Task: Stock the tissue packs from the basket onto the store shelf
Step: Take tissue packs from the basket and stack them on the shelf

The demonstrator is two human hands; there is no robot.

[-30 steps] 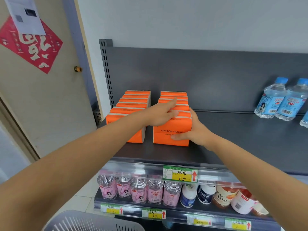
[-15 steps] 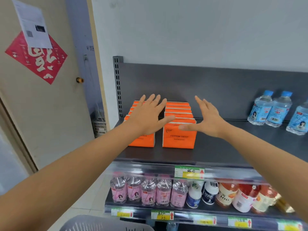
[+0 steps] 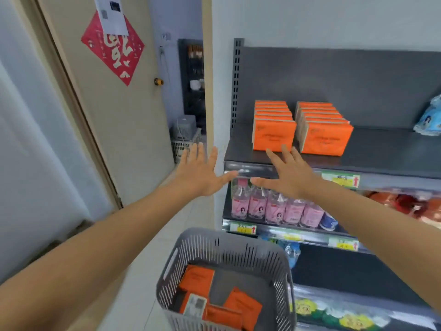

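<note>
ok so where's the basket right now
In the head view the grey basket sits low and centre, on the floor in front of the shelf, below both open hands, with a few orange tissue packs inside.

The print on the front tissue packs point(image 3: 274, 137) is smeared and unreadable. The right hand point(image 3: 290, 174) covers part of the shelf point(image 3: 381, 151) edge and the pink bottles' point(image 3: 274, 206) caps. A blue bottle point(image 3: 429, 118) is cut by the right edge. Red goods point(image 3: 405, 201) below blur into streaks. The basket point(image 3: 214, 249) runs off the bottom, its packs partly hidden.
</note>
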